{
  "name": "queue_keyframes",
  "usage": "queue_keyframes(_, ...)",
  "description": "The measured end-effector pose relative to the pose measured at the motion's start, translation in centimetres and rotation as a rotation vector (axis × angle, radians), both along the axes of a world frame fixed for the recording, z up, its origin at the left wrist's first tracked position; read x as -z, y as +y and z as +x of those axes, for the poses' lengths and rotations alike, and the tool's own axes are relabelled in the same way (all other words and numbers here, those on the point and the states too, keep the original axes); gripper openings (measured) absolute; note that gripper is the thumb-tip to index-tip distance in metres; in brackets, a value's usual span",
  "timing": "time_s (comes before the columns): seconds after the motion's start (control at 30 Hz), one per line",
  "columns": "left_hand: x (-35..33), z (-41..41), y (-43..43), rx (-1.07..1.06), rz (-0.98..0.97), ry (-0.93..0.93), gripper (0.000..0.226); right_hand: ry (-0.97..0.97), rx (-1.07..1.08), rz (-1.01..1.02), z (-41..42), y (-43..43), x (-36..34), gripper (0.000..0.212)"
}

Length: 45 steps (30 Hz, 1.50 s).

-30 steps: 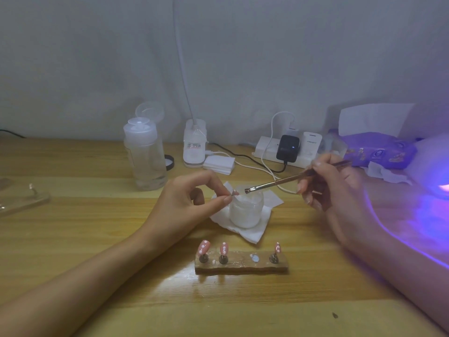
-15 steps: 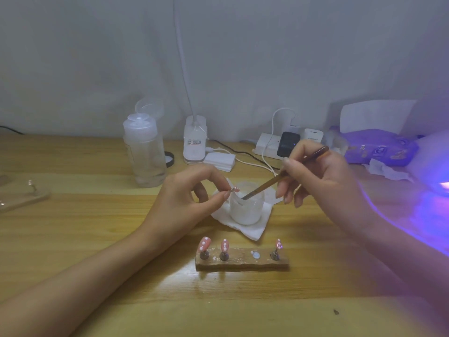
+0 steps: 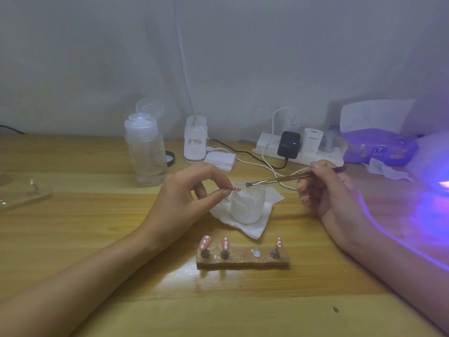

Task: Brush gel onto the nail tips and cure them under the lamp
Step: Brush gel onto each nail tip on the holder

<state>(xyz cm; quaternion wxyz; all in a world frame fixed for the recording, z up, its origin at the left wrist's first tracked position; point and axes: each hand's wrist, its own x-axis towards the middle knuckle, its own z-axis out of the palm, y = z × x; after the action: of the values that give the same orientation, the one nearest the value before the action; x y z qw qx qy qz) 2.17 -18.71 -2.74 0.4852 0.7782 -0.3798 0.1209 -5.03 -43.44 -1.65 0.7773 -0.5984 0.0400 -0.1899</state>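
Observation:
My left hand (image 3: 187,198) pinches a small pink nail tip (image 3: 237,189) between thumb and forefinger, just left of a frosted gel jar (image 3: 247,207). My right hand (image 3: 325,190) grips a thin brush (image 3: 286,178); its bristle end hovers over the jar's rim, a short gap from the held tip. In front stands a brown holder block (image 3: 243,261) with three pink nail tips (image 3: 226,244) on pegs and one bare spot. The curing lamp (image 3: 435,166) glows purple at the right edge.
The jar sits on a white tissue (image 3: 252,227). Behind are a clear pump bottle (image 3: 145,154), a white desk-lamp base (image 3: 195,142), a power strip with chargers (image 3: 291,147) and cables, and a purple tissue pack (image 3: 379,147). A clear tray (image 3: 21,195) lies far left.
My right hand dipped the brush into the jar half a second ago, then drew back right and lifted the bristles above the rim. My left hand has barely moved.

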Motion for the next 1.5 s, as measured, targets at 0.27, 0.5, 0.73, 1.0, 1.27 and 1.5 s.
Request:
queue_keyframes(0.27,0.00,-0.09,0.08,0.014,-0.023,0.009,0.012,-0.052,-0.052,-0.062,-0.14,0.45,-0.25,0.018)
queue_keyframes(0.5,0.38,0.25,0.07,-0.008,-0.012,0.016,0.011,-0.032,-0.075,-0.152,0.03,0.63,-0.09,0.019)
queue_keyframes(0.73,0.37,0.21,0.07,-0.002,-0.017,-0.009,0.009,-0.064,-0.075,-0.131,-0.02,0.37,0.03,0.019)
queue_keyframes(1.0,0.23,-0.04,-0.02,-0.013,0.000,-0.064,0.006,-0.056,-0.067,-0.139,0.11,0.30,0.13,0.018)
queue_keyframes(1.27,0.18,-0.10,-0.09,-0.022,-0.008,-0.092,0.010,-0.068,-0.088,-0.167,0.12,0.29,0.12,0.018)
queue_keyframes(1.5,0.20,-0.09,0.05,-0.029,-0.007,-0.101,0.010,-0.066,-0.087,-0.164,0.08,0.42,0.02,0.020)
